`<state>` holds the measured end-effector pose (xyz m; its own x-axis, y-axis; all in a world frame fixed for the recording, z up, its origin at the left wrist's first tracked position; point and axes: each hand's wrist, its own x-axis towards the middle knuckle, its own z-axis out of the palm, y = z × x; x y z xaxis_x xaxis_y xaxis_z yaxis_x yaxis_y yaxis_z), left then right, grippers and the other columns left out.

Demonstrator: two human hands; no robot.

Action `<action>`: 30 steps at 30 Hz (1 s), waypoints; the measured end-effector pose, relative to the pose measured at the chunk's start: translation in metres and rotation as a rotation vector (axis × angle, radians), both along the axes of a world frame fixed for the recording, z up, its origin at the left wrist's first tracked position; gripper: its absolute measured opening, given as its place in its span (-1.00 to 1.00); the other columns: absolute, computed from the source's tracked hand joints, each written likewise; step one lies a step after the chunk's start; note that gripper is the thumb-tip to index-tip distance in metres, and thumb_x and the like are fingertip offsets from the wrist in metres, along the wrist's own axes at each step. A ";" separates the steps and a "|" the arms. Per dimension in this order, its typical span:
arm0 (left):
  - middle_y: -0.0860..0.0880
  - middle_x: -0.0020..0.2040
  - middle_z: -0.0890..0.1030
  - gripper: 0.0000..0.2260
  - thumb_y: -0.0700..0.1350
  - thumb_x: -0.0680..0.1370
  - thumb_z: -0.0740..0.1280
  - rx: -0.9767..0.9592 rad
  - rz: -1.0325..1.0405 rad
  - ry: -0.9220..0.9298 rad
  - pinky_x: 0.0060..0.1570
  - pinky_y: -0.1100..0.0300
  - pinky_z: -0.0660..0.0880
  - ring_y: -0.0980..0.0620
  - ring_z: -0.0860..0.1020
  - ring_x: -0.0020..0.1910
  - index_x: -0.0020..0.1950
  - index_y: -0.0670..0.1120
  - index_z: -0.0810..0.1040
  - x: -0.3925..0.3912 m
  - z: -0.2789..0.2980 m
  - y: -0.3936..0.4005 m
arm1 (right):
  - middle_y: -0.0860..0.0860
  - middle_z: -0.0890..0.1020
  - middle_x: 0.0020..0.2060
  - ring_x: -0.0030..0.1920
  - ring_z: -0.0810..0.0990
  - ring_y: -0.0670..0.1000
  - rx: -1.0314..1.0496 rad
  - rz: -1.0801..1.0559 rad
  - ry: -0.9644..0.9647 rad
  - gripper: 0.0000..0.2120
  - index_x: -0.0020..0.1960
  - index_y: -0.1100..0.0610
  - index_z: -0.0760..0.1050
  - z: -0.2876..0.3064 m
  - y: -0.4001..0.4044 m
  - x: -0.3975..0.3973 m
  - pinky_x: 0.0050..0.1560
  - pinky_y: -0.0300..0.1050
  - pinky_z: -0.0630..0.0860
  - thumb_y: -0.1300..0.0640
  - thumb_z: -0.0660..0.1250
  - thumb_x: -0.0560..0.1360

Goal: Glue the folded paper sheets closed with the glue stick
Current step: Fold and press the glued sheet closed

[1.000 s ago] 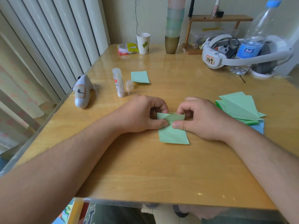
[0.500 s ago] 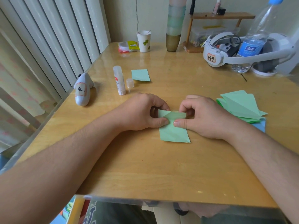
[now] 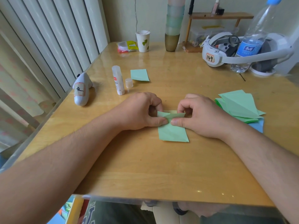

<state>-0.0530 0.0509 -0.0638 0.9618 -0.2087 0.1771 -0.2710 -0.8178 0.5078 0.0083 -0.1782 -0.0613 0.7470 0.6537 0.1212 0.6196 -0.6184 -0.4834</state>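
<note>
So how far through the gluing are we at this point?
Done, it seems: one small folded green piece set aside beside the uncapped glue stick and its cap. In hand: the left hand and right hand both pinch the top flaps of a folded green sheet on the table. Left: the stack of green sheets on the right, apparently untouched.

Wooden table (image 3: 145, 167), pale vertical blinds (image 3: 53, 38)
</note>
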 end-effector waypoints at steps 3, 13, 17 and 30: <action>0.10 -0.21 0.58 -0.77 0.06 0.44 0.60 -0.001 0.005 0.014 -0.26 0.24 0.44 0.08 0.53 -0.21 -0.23 0.13 0.55 -0.001 0.002 0.001 | -0.08 0.52 -0.15 -0.08 0.48 -0.10 0.040 -0.010 0.009 -0.71 -0.22 -0.08 0.51 -0.002 0.000 0.001 -0.13 -0.11 0.39 -0.14 0.61 0.38; 0.13 -0.23 0.56 -0.79 0.09 0.44 0.56 0.056 -0.032 -0.042 -0.27 0.35 0.34 0.14 0.51 -0.18 -0.18 0.12 0.55 0.002 0.001 -0.005 | -0.13 0.48 -0.11 -0.05 0.44 -0.16 -0.220 0.130 -0.018 -0.67 -0.21 -0.09 0.48 0.029 0.021 0.015 -0.07 -0.05 0.44 -0.16 0.62 0.34; 0.13 -0.26 0.53 -0.75 0.07 0.45 0.57 0.033 -0.038 -0.053 -0.26 0.37 0.33 0.14 0.50 -0.18 -0.24 0.14 0.51 0.003 -0.001 -0.001 | -0.09 0.50 -0.12 -0.13 0.48 -0.08 -0.085 0.081 0.069 -0.69 -0.21 -0.07 0.51 0.014 0.011 0.016 -0.11 -0.06 0.46 -0.12 0.64 0.34; 0.08 -0.18 0.61 -0.82 -0.02 0.45 0.60 -0.046 -0.057 -0.031 -0.21 0.21 0.48 0.06 0.53 -0.18 -0.10 0.08 0.61 0.007 0.003 -0.003 | -0.06 0.52 -0.10 -0.12 0.51 -0.02 0.054 0.103 0.099 -0.74 -0.19 -0.12 0.56 0.007 0.015 0.016 -0.11 -0.08 0.47 -0.05 0.65 0.34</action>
<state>-0.0463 0.0476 -0.0611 0.9425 -0.2536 0.2175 -0.3324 -0.7767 0.5350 0.0243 -0.1627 -0.0540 0.6861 0.7222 0.0876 0.6263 -0.5251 -0.5762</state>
